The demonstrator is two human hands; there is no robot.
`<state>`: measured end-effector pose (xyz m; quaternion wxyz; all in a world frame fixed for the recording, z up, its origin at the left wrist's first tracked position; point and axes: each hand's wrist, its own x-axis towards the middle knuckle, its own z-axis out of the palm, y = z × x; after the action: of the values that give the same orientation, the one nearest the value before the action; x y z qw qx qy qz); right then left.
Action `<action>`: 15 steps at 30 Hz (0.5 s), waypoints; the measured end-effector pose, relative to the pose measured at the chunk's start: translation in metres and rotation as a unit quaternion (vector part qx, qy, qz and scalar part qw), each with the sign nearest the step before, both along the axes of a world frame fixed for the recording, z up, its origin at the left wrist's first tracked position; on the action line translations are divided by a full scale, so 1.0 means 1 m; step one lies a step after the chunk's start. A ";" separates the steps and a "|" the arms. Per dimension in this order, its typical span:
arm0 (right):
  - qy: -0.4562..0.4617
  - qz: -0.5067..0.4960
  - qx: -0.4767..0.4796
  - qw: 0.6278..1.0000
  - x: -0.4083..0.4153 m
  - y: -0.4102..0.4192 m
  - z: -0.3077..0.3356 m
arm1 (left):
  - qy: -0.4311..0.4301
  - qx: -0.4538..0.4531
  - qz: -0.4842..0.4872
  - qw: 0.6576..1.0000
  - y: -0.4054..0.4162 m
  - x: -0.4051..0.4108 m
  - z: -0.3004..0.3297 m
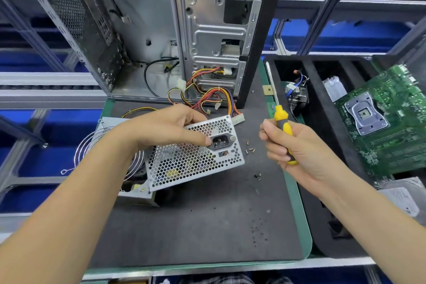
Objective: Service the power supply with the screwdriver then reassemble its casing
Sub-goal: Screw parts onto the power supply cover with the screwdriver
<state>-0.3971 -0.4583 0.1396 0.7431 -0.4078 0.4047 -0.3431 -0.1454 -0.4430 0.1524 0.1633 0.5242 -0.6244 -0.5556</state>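
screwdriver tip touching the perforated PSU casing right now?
Apart. The head view shows the yellow-and-black screwdriver in the right hand, shaft pointing up and away from the perforated metal power supply casing, with bare mat between them.

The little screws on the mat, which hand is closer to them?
Right. The right hand holding the screwdriver is just beside the screws; the left hand is across the power supply.

Single head-worn view, looking forward and down, close over the work mat (207, 226)

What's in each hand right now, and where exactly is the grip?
Left hand grips the power supply at its upper edge, thumb by the socket. Right hand holds the screwdriver by its yellow-and-black handle, shaft pointing away.
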 end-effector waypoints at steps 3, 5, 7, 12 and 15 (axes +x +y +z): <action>0.041 0.034 -0.033 0.998 0.004 0.003 0.001 | -0.001 -0.002 0.000 1.000 -0.001 0.001 -0.001; 0.059 0.062 -0.045 0.995 0.007 0.005 0.002 | -0.011 -0.009 -0.001 1.000 -0.001 0.001 -0.001; 0.073 0.084 -0.057 0.992 0.010 0.006 0.005 | -0.015 -0.012 -0.006 1.000 -0.001 0.001 0.000; 0.112 0.122 -0.093 0.982 0.021 0.011 0.010 | -0.027 -0.013 -0.010 0.999 -0.002 0.002 -0.001; 0.218 0.120 -0.177 0.952 0.031 0.015 0.013 | -0.026 -0.014 -0.012 0.999 -0.003 0.002 -0.002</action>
<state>-0.3656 -0.4434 0.1528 0.5884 -0.6433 0.4377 -0.2200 -0.1430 -0.4455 0.1504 0.1473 0.5290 -0.6421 -0.5349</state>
